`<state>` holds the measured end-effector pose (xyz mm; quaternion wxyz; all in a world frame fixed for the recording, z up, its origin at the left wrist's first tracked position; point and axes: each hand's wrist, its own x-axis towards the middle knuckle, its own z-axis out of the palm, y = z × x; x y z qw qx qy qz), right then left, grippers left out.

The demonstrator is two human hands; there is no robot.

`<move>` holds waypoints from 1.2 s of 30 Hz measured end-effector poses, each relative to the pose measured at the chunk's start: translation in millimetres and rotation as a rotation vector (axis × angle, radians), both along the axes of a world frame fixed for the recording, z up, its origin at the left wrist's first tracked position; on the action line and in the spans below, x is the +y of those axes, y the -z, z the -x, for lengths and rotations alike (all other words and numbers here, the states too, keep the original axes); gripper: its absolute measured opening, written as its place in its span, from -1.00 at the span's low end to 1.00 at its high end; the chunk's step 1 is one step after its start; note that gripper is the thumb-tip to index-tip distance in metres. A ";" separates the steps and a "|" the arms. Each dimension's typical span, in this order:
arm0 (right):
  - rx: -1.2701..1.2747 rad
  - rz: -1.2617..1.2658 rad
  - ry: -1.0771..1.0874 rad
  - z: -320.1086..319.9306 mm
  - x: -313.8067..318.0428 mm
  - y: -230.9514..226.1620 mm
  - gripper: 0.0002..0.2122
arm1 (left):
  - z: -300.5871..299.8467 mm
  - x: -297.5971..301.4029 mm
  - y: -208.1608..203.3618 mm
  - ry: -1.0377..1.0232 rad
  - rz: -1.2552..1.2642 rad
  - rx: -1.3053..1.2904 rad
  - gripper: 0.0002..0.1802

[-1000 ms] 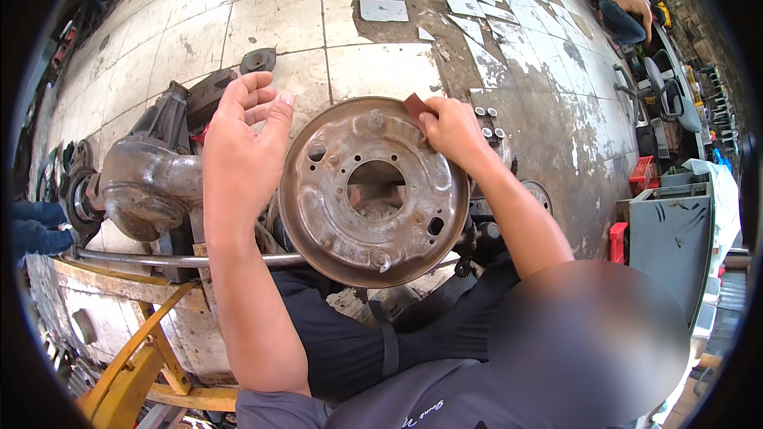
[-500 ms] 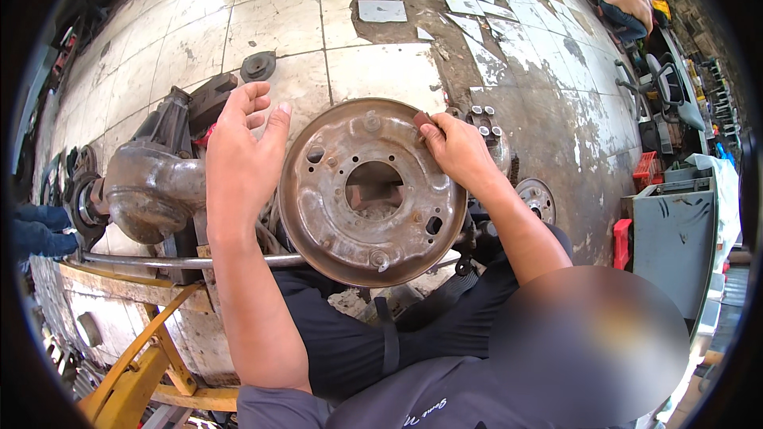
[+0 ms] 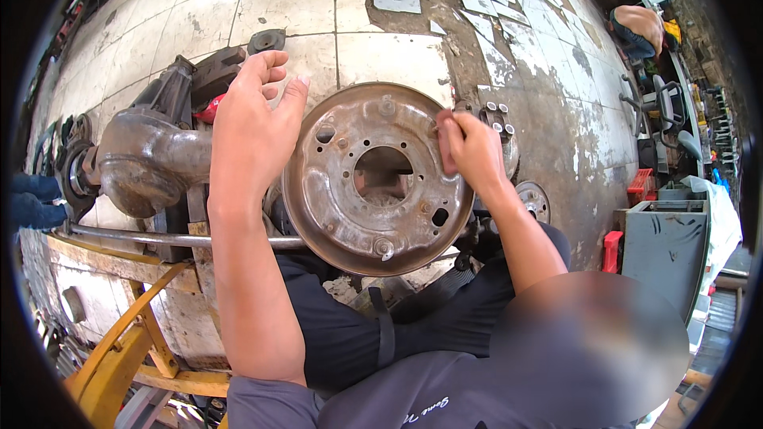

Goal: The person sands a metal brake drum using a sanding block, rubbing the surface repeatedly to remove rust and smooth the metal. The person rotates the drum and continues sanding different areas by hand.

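A round, worn brown brake backing plate (image 3: pixel 326 202) with a large centre hole lies face up in front of my lap. My right hand (image 3: pixel 480 152) is closed around a reddish-brown piece of sandpaper (image 3: pixel 447 147), pressed against the plate's upper right rim. Over the plate's upper left side, my left hand (image 3: pixel 256 127) is held up with its fingers apart and nothing in it. From this angle I cannot tell whether it touches the rim.
Left of the plate sits a greasy axle housing (image 3: pixel 147 160), with a long metal rod (image 3: pixel 179 239) in front and a yellow frame (image 3: pixel 127 357) nearer. A person's legs (image 3: pixel 36 200) show at far left. Another person (image 3: pixel 638 28) bends over beyond the grey cabinet (image 3: pixel 664 250) at right.
My right hand has shifted down along the rim, and the sandpaper has turned so more of its face shows. My left hand stays raised and open. The whole view has shifted slightly.
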<state>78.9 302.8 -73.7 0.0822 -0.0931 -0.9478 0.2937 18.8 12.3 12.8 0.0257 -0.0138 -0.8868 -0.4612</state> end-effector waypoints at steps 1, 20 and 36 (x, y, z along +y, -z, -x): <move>0.000 -0.002 -0.011 -10.8 -0.8 -1.9 -0.79 | 0.8 -0.3 0.0 -0.005 -0.006 0.012 -0.51; 0.003 0.031 0.093 23.4 5.5 4.3 -0.78 | 1.1 -0.2 4.1 -0.005 -0.003 0.038 -0.52; 0.140 -0.079 -0.023 -16.9 -3.7 14.8 -0.79 | 2.4 -1.5 2.1 0.002 0.010 0.049 -0.50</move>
